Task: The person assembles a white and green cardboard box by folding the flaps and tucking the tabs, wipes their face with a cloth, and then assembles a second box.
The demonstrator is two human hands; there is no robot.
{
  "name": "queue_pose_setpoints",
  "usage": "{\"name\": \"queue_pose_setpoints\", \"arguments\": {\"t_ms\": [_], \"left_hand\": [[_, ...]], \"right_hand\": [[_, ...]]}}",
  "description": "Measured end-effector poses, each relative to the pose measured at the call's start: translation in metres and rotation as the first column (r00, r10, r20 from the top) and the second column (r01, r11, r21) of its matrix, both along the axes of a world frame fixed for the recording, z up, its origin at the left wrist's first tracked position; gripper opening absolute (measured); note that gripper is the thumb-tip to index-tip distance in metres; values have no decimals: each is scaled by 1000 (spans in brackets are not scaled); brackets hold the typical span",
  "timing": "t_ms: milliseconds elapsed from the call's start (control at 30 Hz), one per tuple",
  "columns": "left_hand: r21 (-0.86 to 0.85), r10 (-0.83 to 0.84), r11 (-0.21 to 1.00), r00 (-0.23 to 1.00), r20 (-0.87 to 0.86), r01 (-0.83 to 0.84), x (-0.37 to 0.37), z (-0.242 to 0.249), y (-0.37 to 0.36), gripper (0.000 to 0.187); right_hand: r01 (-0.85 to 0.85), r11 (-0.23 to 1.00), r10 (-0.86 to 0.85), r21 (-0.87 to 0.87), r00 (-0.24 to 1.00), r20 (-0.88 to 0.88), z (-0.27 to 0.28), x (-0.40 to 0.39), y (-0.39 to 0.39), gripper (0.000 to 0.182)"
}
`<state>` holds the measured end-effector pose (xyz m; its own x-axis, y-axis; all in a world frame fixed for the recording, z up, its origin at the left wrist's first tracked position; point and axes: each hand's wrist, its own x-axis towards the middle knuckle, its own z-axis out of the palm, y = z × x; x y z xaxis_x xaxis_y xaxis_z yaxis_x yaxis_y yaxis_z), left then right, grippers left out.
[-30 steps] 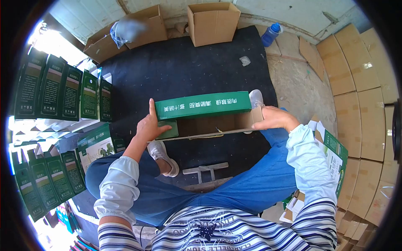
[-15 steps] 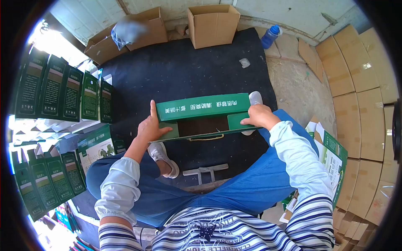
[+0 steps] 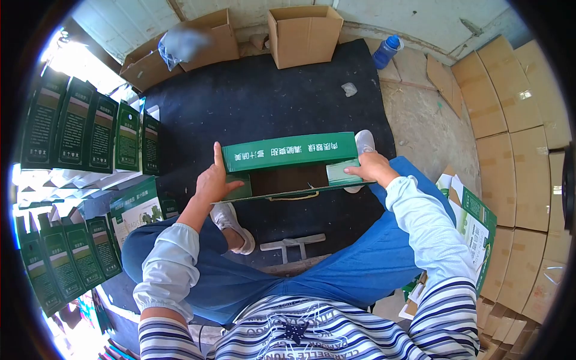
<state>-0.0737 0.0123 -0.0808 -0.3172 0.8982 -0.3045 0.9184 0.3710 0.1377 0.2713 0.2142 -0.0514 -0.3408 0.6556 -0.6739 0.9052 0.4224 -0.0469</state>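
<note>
A green printed carton [image 3: 288,151] with white lettering is held between my legs, above the black mat. Its near side gapes, showing a dark interior between two small end flaps, and a yellowish carry handle [image 3: 294,197] hangs at the lower edge. My left hand [image 3: 211,182] grips the left end, thumb on the left flap [image 3: 240,189] and index finger stretched up along the side. At the opposite end, my right hand [image 3: 373,168] has its thumb pressed on the right flap [image 3: 342,173]; its other fingers are mostly hidden.
Green cartons [image 3: 75,126] stand in rows on the left. Brown boxes [image 3: 516,174] are stacked along the right. An open brown box [image 3: 305,39] and a blue bottle [image 3: 387,53] stand at the far side. More green packaging [image 3: 474,222] leans by my right leg.
The carton has shifted very slightly left in view and tilted a little; the right flap catches more light. Both hands keep their hold on its ends.
</note>
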Motion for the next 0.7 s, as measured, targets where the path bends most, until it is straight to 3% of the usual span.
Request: {"name": "queue_pose_setpoints", "arguments": {"t_ms": [200,233,267,333,367,400,433,467,533,567,600,633,700], "left_hand": [[17,-18,1000,998,53,17,-4,0,0,121],[34,-38,999,997,66,36,-8,1,-1,118],[49,-55,997,996,77,52,-13,3,-4,115],[85,69,992,968,241,-92,-28,10,-7,103],[96,126,982,938,324,-165,-34,14,-7,97],[-60,168,986,922,349,-157,-38,22,-7,91],[-213,216,966,904,368,-144,-42,34,-8,85],[-358,268,925,885,381,-126,-45,42,-11,80],[-455,15,881,954,299,129,-49,-8,-28,72],[-259,-96,934,869,485,247,-49,-45,-40,69],[-34,-232,946,744,627,324,-49,-68,-49,66],[-60,-179,959,755,631,278,-47,-58,-44,62],[-71,-37,992,761,647,108,-39,-30,-27,55]], "right_hand": [[-49,994,53,94,998,-36,-4,4,-4,58],[4,998,-10,-55,994,-111,-2,8,1,53],[115,951,-181,-285,959,-218,2,16,5,51],[254,813,-403,-525,895,-191,-12,36,26,43],[233,816,-374,-529,910,-177,-10,44,31,40],[212,819,-345,-533,925,-162,-8,49,34,36],[219,848,-250,-482,968,-2,-7,48,39,33],[85,906,-76,-414,996,37,-6,52,35,40],[-83,961,94,-263,995,28,15,38,9,52],[-10,950,-54,-312,979,-194,9,42,2,45],[-558,821,502,122,603,-619,-77,68,19,53],[-459,889,363,9,691,-625,-93,71,19,55],[-160,939,-53,-305,808,-587,-65,53,12,55]]}}
